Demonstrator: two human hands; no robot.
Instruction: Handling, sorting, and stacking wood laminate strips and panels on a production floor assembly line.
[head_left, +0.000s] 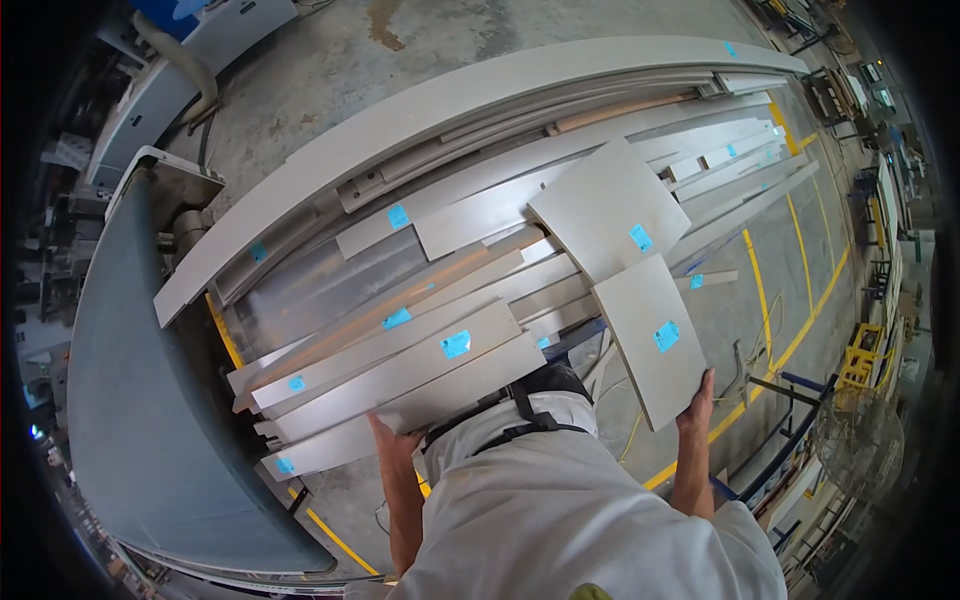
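Note:
My right hand (pixel 697 400) is closed on the near right corner of a flat grey panel (pixel 640 320) with a blue label, its fingers partly hidden at the edge. That panel juts out past the stack toward me. My left hand (pixel 394 436) grips the near edge of a long, narrow grey board (pixel 345 440), thumb on top and the other fingers mostly hidden. Another wide panel (pixel 610 205) lies just beyond the first. Several labelled long boards (pixel 480 345) are stacked left of the panels.
A very long pale board (pixel 430 105) curves across the far side. At left stands a large grey-green machine surface (pixel 150 400). Yellow lines (pixel 780 350) mark the floor at right. A round fan (pixel 858 440) and blue metal frame (pixel 785 440) stand at lower right.

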